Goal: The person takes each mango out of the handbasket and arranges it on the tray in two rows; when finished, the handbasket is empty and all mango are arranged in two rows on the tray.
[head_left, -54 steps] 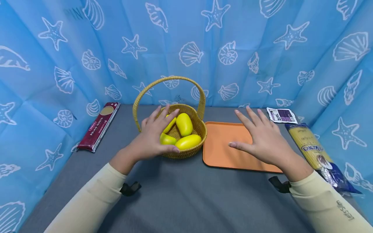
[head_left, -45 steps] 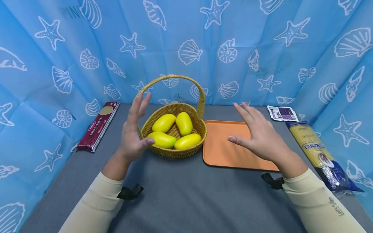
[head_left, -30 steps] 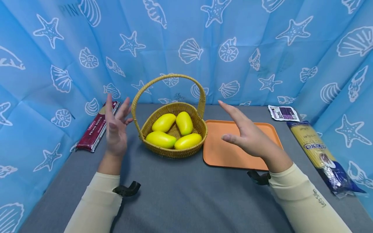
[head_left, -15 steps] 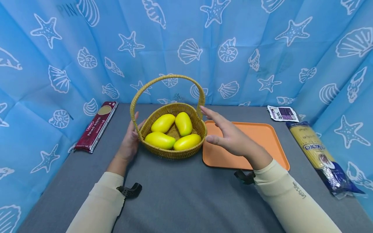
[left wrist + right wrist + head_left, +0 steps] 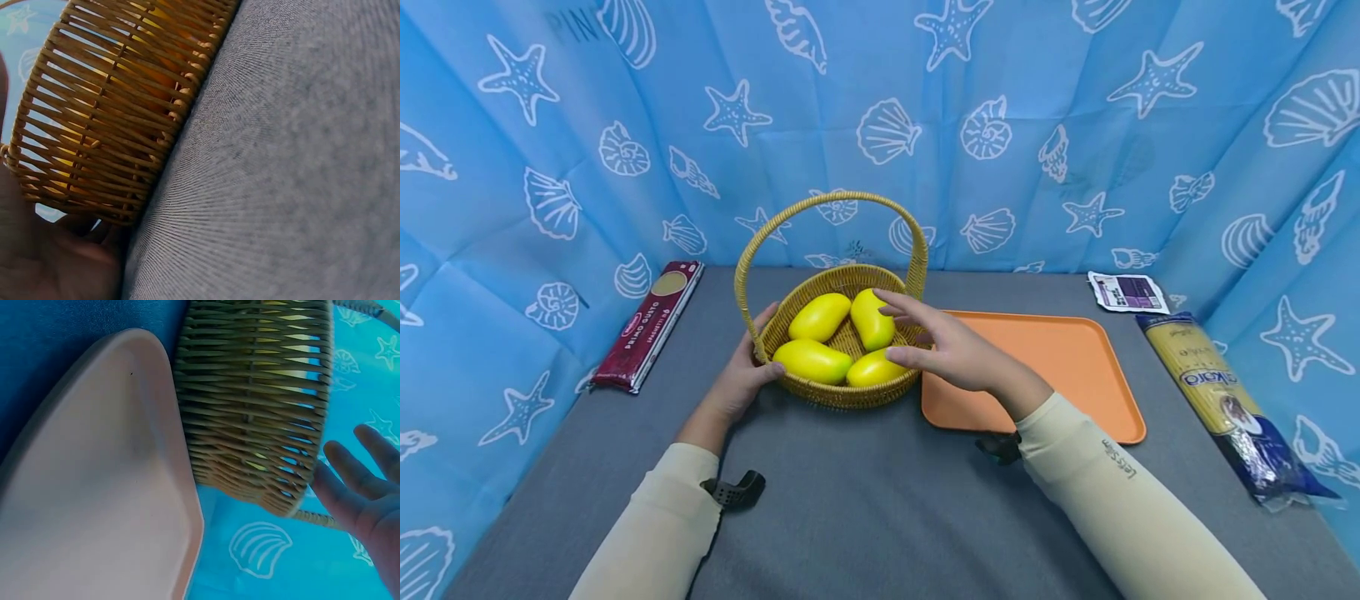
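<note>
Leftward over the grey table [image 5: 865, 508] the right arm [image 5: 1112, 492] has shifted since half a second ago; the wicker basket [image 5: 850, 396] stands just left of the orange tray [image 5: 1052, 362]. The left hand [image 5: 739, 382] grips the basket's left side, while the right hand [image 5: 953, 350], fingers loosely spread, hovers above yellow fruits [image 5: 869, 372] inside.

Even light is brightening the head view, glinting on the glossy yellow oval fruits [image 5: 812, 362] near centre. The bare left hand [image 5: 59, 262] is showing dark and blurred at the left wrist view's lower left; blue is tinting the right wrist view.
</note>
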A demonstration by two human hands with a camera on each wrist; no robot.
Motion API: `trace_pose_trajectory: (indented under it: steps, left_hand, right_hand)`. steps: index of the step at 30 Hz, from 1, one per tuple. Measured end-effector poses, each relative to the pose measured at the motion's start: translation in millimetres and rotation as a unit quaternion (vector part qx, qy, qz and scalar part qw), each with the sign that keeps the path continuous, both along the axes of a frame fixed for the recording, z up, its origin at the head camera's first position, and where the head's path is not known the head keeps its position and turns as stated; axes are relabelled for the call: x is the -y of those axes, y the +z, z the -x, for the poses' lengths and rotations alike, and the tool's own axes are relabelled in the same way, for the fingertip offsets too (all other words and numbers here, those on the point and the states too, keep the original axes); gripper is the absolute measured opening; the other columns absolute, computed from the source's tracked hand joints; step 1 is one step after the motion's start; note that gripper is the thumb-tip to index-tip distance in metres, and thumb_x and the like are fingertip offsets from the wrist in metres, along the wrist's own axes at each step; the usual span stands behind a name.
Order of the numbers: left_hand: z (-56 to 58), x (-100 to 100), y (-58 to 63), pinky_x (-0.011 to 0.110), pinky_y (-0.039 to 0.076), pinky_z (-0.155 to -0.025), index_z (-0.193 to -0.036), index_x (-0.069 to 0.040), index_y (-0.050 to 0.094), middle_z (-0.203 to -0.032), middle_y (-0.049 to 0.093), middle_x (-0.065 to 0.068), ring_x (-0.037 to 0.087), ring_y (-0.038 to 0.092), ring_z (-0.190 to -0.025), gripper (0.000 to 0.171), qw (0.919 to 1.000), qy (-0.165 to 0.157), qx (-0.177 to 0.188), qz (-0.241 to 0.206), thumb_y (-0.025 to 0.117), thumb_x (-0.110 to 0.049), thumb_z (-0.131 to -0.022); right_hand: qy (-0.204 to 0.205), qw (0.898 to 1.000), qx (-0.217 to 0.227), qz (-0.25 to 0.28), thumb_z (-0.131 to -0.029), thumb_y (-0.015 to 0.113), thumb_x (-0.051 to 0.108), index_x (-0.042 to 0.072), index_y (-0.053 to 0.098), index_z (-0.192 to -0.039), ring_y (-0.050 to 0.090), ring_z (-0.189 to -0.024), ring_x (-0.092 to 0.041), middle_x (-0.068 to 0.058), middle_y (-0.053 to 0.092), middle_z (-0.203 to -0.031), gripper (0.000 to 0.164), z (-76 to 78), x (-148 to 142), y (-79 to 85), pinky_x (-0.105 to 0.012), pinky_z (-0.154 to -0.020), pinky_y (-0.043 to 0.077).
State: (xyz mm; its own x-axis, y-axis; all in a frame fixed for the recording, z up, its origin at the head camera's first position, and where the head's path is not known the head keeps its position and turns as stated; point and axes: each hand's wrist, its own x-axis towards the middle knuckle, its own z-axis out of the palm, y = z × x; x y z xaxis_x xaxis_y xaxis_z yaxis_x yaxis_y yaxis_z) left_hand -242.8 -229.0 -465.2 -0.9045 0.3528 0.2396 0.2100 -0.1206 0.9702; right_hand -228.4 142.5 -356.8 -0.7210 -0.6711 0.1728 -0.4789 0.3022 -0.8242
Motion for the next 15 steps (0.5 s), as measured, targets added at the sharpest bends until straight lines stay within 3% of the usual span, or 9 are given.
trace_pose_trajectory:
  steps: [3,6,15]
  left_hand:
    - [0.4,1.1,-0.9,0.033,0.034,-0.115,-0.177,-0.023,0.017,-0.178,0.021,0.013,0.038,0.027,-0.154,0.098,0.9999,0.005,0.004,0.016,0.081,-0.020,-0.102]
    - [1.3,1.8,-1.7,0.032,0.036,-0.113,-0.177,-0.024,0.016,-0.177,0.022,0.013,0.038,0.029,-0.154,0.099,0.9997,0.006,0.003,0.024,0.081,-0.016,-0.102]
    - [0.4,2.9,-2.5,0.032,0.035,-0.114,-0.177,-0.027,0.017,-0.178,0.022,0.011,0.038,0.029,-0.154,0.100,0.9994,0.008,0.001,0.033,0.083,-0.023,-0.101]
  right_hand:
    - [0.017,1.000,0.023,-0.013,-0.107,0.063,0.059,0.026,0.032,-0.173,0.041,-0.151,-0.040,-0.012,0.043,-0.168,0.081,6.3,7.3,-2.2,-0.067,-0.115,0.037]
    - [0.031,0.998,0.035,-0.047,-0.108,0.065,0.052,0.021,0.041,-0.170,0.041,-0.152,-0.035,-0.009,0.045,-0.168,0.073,12.0,14.4,-3.0,-0.064,-0.117,0.035]
    - [0.081,0.978,0.028,-0.189,-0.107,0.073,0.036,0.015,0.064,-0.154,0.055,-0.136,-0.025,-0.002,0.061,-0.153,0.052,32.5,31.0,-3.0,-0.047,-0.111,0.046]
